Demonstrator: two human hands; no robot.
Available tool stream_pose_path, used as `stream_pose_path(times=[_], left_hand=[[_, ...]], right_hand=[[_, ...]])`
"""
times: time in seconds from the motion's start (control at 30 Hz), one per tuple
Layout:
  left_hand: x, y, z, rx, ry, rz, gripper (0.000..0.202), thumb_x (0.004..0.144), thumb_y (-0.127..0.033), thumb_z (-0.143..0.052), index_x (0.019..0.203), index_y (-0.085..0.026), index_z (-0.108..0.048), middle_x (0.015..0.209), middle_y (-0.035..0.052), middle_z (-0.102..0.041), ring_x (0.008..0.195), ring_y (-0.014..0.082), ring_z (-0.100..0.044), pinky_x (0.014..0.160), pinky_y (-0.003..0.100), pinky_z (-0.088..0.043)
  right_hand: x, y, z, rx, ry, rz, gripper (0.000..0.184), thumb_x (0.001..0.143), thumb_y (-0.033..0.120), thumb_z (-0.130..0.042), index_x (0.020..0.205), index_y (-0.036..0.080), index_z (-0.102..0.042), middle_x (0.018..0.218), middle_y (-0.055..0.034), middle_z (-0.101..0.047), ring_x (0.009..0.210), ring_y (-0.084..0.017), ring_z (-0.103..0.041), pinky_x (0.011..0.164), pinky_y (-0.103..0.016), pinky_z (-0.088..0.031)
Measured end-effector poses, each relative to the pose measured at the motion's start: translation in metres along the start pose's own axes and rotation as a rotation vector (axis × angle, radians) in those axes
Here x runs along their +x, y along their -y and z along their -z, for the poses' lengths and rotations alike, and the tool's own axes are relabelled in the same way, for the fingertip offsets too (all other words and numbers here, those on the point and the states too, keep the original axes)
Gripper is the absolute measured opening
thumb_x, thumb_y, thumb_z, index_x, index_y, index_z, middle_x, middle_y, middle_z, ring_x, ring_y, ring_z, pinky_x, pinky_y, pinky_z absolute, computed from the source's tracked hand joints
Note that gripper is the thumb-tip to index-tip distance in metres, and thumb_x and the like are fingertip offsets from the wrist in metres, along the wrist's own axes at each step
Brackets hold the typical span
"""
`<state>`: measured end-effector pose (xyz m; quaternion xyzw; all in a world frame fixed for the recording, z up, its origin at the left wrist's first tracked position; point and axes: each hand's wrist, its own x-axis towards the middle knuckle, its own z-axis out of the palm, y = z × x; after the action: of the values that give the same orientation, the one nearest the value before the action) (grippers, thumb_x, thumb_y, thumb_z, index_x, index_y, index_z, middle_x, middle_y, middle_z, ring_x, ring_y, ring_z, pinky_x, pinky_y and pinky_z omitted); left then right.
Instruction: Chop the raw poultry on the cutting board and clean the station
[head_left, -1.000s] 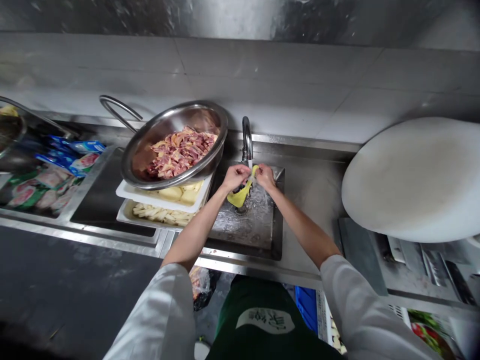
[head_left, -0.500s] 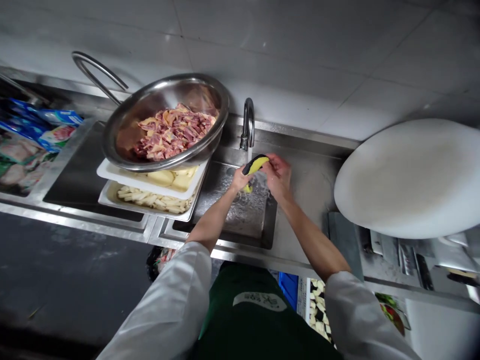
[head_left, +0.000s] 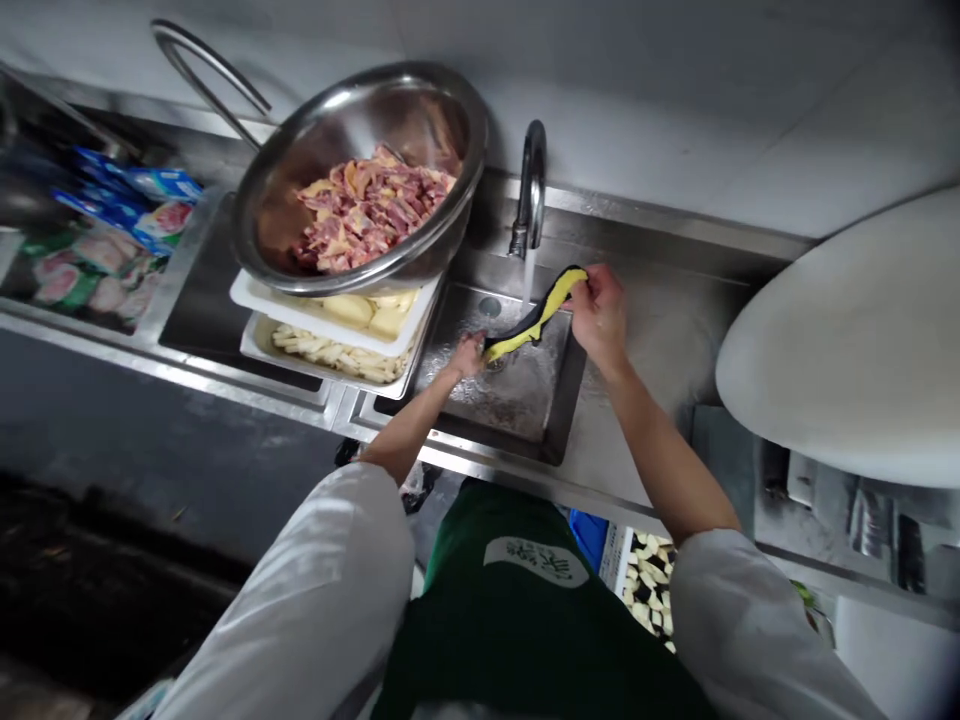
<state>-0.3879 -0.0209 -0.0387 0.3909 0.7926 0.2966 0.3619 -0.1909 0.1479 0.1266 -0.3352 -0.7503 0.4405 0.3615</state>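
Between my two hands a limp yellow-and-black strip [head_left: 537,326], perhaps a cloth, is stretched over the sink basin [head_left: 517,410]. My left hand [head_left: 469,354] is closed on its lower left end. The upper right end is pinched in my right hand [head_left: 601,312], which is higher and above the basin's right edge. Water runs from the curved faucet [head_left: 532,185] just behind the strip. I cannot make out for sure what the strip is.
A tilted steel bowl [head_left: 251,235] of raw chopped meat rests on stacked white trays [head_left: 241,290] of pale cut vegetables at the left. At the right are a large white round board [head_left: 840,370] and several knives [head_left: 870,515]. Bagged meat [head_left: 105,265] fills the far-left sink.
My hands have moved apart, and the strip that was bunched between them is now drawn out long. The camera view has shifted, so the scene sits higher and slightly right.
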Motion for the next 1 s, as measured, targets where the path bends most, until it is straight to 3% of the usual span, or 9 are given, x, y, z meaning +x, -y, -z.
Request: stream_pose_path(times=[0.1,0.2,0.27,0.33,0.47,0.57,0.8,0.9,1.0], left_hand=[[-0.084,0.049,0.03,0.189,-0.025,0.11,0.03,0.084,-0.014,-0.062,0.109,-0.015,-0.078,0.1,0.0157,-0.076,0.102,0.0318,-0.072,0.103,0.041,-0.051],[-0.17,0.097,0.051,0.335,-0.275,0.246,0.037,0.087,-0.014,-0.056,0.12,-0.011,-0.073,0.119,0.0226,-0.073,0.124,0.0394,-0.064,0.114,0.051,-0.045],[-0.209,0.116,0.044,0.359,-0.361,0.282,0.044,0.092,-0.02,-0.054,0.132,-0.007,-0.065,0.137,0.0265,-0.064,0.142,0.0416,-0.051,0.122,0.058,-0.036],[-0.23,0.118,0.02,0.356,-0.394,0.316,0.052,0.098,-0.03,-0.052,0.142,-0.004,-0.057,0.153,0.0287,-0.052,0.153,0.0413,-0.038,0.126,0.059,-0.029],[-0.235,0.096,-0.035,0.332,-0.455,0.416,0.066,0.095,-0.046,-0.064,0.148,-0.008,-0.053,0.15,0.0272,-0.052,0.146,0.0413,-0.044,0.123,0.057,-0.034],[-0.231,0.087,-0.048,0.284,-0.456,0.445,0.047,0.096,-0.039,-0.062,0.134,-0.012,-0.067,0.128,0.0224,-0.065,0.126,0.038,-0.059,0.113,0.054,-0.045],[-0.198,0.09,-0.035,0.123,-0.498,0.36,0.031,0.096,-0.022,-0.048,0.103,-0.016,-0.078,0.106,0.0157,-0.076,0.106,0.0302,-0.07,0.102,0.045,-0.053],[-0.181,0.091,-0.021,0.073,-0.545,0.356,0.034,0.095,-0.025,-0.048,0.111,-0.015,-0.077,0.112,0.0156,-0.077,0.105,0.0282,-0.072,0.101,0.042,-0.055],[-0.189,0.098,-0.002,0.103,-0.648,0.433,0.05,0.089,-0.019,-0.048,0.134,-0.009,-0.068,0.137,0.0217,-0.068,0.132,0.0338,-0.061,0.118,0.049,-0.044]], right_hand=[[-0.019,-0.025,-0.012,0.019,-0.042,-0.081,0.03,0.101,0.052,-0.052,0.097,0.024,-0.061,0.082,0.0008,-0.062,0.076,-0.016,-0.066,0.074,-0.032,-0.064],[-0.038,-0.042,-0.017,-0.012,-0.048,-0.145,0.03,0.097,0.053,-0.055,0.094,0.024,-0.06,0.079,0.0011,-0.063,0.072,-0.017,-0.066,0.071,-0.033,-0.064],[-0.047,-0.053,-0.017,-0.05,-0.057,-0.175,0.03,0.096,0.053,-0.055,0.092,0.024,-0.06,0.078,0.0009,-0.064,0.071,-0.017,-0.067,0.07,-0.034,-0.064],[-0.054,-0.062,-0.015,-0.08,-0.078,-0.211,0.03,0.094,0.053,-0.056,0.092,0.023,-0.06,0.079,0.0003,-0.066,0.07,-0.018,-0.068,0.069,-0.034,-0.065],[-0.064,-0.073,-0.008,-0.073,-0.105,-0.268,0.029,0.092,0.051,-0.057,0.095,0.022,-0.061,0.084,-0.0026,-0.069,0.073,-0.02,-0.071,0.071,-0.038,-0.066],[-0.07,-0.076,0.0,-0.065,-0.109,-0.283,0.03,0.09,0.05,-0.058,0.096,0.021,-0.062,0.086,-0.0043,-0.071,0.076,-0.021,-0.073,0.076,-0.042,-0.066],[-0.084,-0.083,0.002,-0.005,-0.11,-0.302,0.031,0.088,0.053,-0.059,0.091,0.022,-0.061,0.079,-0.0019,-0.068,0.072,-0.021,-0.072,0.075,-0.042,-0.067],[-0.088,-0.086,-0.001,0.027,-0.123,-0.301,0.032,0.087,0.053,-0.06,0.09,0.022,-0.06,0.078,-0.0008,-0.068,0.071,-0.019,-0.07,0.074,-0.041,-0.067],[-0.092,-0.087,0.0,0.054,-0.132,-0.318,0.031,0.085,0.052,-0.063,0.09,0.022,-0.06,0.078,-0.0003,-0.068,0.071,-0.019,-0.07,0.073,-0.041,-0.068]])
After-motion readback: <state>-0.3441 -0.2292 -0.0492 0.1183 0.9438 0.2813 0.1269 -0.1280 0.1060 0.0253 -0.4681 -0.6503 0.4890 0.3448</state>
